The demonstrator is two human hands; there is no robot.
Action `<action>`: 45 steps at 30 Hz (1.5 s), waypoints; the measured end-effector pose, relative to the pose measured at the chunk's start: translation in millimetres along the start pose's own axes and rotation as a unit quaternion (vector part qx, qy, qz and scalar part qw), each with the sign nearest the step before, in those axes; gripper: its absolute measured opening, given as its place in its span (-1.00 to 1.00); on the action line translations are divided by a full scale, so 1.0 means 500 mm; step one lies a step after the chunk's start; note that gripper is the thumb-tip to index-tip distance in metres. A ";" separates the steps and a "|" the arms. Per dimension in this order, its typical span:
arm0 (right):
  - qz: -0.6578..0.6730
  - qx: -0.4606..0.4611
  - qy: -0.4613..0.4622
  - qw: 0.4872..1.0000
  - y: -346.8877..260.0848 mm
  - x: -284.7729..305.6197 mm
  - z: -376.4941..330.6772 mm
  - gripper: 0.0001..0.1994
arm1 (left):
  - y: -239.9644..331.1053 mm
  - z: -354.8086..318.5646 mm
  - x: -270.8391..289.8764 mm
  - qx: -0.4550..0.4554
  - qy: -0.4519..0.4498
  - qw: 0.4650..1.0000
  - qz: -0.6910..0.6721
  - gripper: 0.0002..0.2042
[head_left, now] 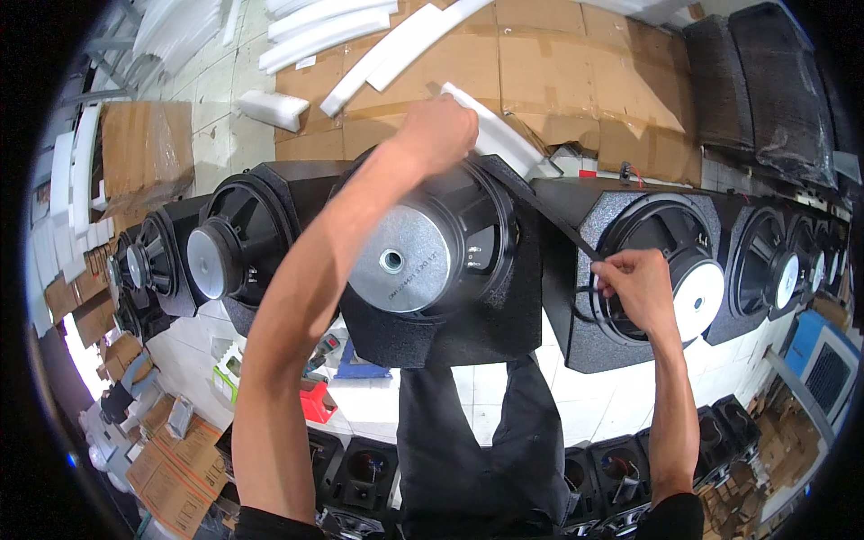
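Note:
A large speaker driver point(423, 256) with a silver magnet sits face down in a black textured panel point(486, 333) in front of me. My left hand point(439, 133) is closed at the far rim of the driver, next to a white foam strip point(495, 135). A thin black strip point(549, 216) runs from that rim down to my right hand point(637, 286), which pinches its end beside the neighbouring speaker point(670, 270).
More black panels with drivers line up to the left point(229, 252) and right point(774, 265). Flattened cardboard point(549, 72) and white foam pieces point(324, 31) lie beyond them. Small speaker boxes point(369, 477) and a red tool point(315, 400) lie on the tiled floor.

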State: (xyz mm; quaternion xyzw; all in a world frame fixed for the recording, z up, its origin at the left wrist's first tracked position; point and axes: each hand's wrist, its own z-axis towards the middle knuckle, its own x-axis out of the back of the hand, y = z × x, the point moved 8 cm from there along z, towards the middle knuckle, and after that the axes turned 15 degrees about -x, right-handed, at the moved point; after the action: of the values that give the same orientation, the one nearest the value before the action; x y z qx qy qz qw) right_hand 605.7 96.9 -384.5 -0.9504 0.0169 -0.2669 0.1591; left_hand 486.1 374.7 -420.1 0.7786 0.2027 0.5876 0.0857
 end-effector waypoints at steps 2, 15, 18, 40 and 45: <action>0.048 0.002 -0.028 0.998 0.018 0.010 -0.029 -0.81 | 0.087 -0.025 0.037 0.010 0.077 0.987 0.140 -0.85; 0.063 -0.072 -0.219 0.971 0.202 -0.011 -0.140 -0.82 | 0.613 -0.126 -0.327 0.268 0.218 0.333 -0.877 -0.67; -0.090 0.012 -0.108 0.990 0.171 0.052 -0.132 -0.70 | 0.649 -0.126 -0.320 0.267 0.268 0.291 -0.879 -0.69; -0.351 0.489 -0.006 0.798 -0.451 -0.263 0.162 -0.83 | 0.750 -0.191 -0.247 0.231 0.245 0.048 -0.940 -0.63; -0.380 0.413 -0.012 0.828 -0.419 -0.251 0.159 -0.82 | 0.745 -0.221 -0.271 0.269 0.234 0.068 -0.932 -0.61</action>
State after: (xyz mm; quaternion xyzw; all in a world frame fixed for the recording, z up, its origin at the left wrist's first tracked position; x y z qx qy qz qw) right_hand 527.6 333.5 -446.4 -0.7303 -0.4591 -0.2772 0.4231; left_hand 430.5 -29.7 -368.6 -0.2506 0.9174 0.0879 0.2965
